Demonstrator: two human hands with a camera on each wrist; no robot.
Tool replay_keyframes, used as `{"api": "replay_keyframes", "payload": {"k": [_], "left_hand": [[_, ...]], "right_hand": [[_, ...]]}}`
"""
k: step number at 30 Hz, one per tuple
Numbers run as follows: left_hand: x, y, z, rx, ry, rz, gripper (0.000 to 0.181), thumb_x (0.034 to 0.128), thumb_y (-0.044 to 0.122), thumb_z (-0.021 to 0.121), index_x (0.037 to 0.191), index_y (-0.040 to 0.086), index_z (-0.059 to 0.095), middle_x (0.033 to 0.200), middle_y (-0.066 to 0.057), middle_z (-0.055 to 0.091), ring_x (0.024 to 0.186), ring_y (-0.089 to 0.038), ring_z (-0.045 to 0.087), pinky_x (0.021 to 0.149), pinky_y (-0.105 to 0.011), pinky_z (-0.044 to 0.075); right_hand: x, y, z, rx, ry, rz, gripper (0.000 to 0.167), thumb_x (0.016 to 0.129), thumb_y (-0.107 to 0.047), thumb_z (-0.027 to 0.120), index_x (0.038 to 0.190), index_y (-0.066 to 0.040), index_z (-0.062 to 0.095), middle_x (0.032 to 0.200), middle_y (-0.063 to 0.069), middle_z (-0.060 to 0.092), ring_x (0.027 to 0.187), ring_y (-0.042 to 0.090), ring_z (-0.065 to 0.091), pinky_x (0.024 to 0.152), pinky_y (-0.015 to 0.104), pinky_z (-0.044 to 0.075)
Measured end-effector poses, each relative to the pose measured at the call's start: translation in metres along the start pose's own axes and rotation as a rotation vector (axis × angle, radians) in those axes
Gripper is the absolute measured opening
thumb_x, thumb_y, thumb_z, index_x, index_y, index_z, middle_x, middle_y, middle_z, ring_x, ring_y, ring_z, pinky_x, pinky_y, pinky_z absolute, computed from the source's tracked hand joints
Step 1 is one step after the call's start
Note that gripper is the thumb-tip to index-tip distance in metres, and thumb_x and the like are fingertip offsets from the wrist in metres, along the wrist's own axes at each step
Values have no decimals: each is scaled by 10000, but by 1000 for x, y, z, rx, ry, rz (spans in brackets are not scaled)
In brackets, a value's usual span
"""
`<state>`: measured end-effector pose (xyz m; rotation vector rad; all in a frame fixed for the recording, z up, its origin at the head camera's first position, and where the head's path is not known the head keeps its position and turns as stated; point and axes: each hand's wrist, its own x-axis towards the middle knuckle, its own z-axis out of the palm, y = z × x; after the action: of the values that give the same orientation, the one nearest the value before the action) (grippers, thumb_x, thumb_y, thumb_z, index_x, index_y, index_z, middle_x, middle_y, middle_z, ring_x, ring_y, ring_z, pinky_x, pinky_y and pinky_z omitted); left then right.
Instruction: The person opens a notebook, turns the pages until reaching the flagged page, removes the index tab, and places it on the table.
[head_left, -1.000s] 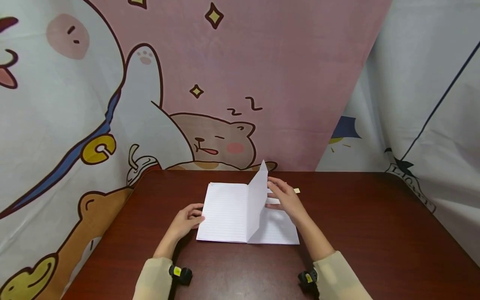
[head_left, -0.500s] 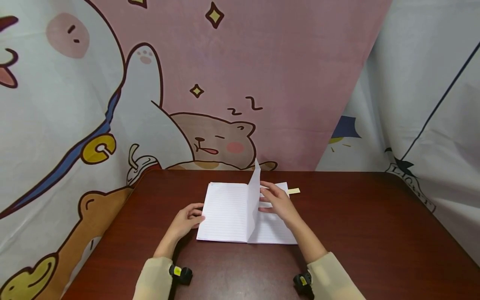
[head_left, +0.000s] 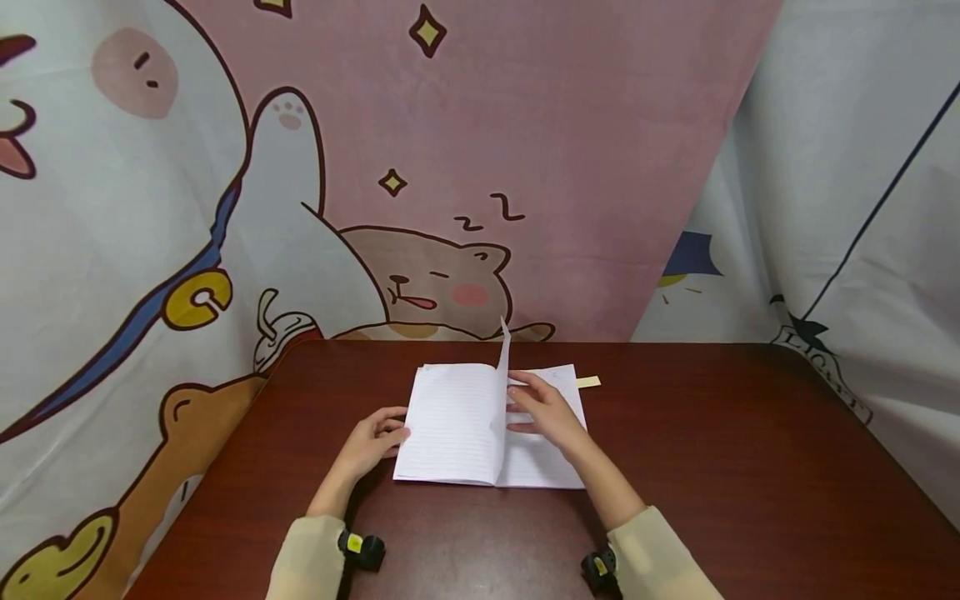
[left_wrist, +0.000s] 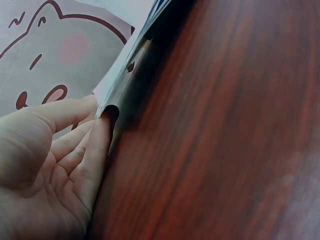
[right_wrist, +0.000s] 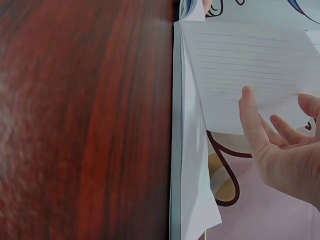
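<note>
I saw the white lined paper page [right_wrist: 240,62] upright, just left of the right hand [head_left: 550,412], fingers extended, gripping nothing; the left hand [head_left: 370,444] pinched the white rectangular notebook [head_left: 450,425].

Your right hand [head_left: 546,412] hides part of the right page [head_left: 536,468] of the notebook [head_left: 450,425]; the right wrist view cuts that hand off. Right of the notebook, the yellow tab's [head_left: 589,382] inner end is hidden. Nearer you than the notebook, the head view crops both sleeves [head_left: 663,554].
</note>
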<state>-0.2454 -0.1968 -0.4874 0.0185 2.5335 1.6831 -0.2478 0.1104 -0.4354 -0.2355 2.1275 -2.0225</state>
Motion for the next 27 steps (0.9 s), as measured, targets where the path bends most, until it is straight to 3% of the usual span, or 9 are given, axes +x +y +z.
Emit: {"api": "replay_keyframes", "payload": {"k": [6,14,22,27], "left_hand": [[-1,-1,2,-3,7,0,407,955,126,658,1342,22,586,1109,-194,683,881,-164,669,775,-367,616],[0,-2,3,-29,10,-2,411,961,136,654,1348,20,579,1125,-203,680,898,-178,673,796,-371,613],[-3,1,2,-55,11,6,416,972,132,635,1354,-15,562,1136,-219,670,939,-190,660,822,-388,607],[-4,4,-3,-73,-11,13,409,990,119,602,1369,-23,543,1228,-261,628,1006,-234,660,828,-408,609]], "right_hand": [[0,2,2,-23,-21,7,480,1035,-178,511,1478,-17,419,1400,296,528,1119,304,653,889,477,588],[2,5,5,-53,-61,-5,499,1035,-177,510,1483,11,396,1410,316,509,1207,435,603,922,508,569],[2,8,10,-91,-96,-19,489,1028,-167,515,1466,26,413,1388,328,513,1191,423,607,944,519,557],[1,11,14,-131,-135,-22,483,1025,-161,523,1449,49,426,1391,331,505,1211,436,587,950,500,558]]}}
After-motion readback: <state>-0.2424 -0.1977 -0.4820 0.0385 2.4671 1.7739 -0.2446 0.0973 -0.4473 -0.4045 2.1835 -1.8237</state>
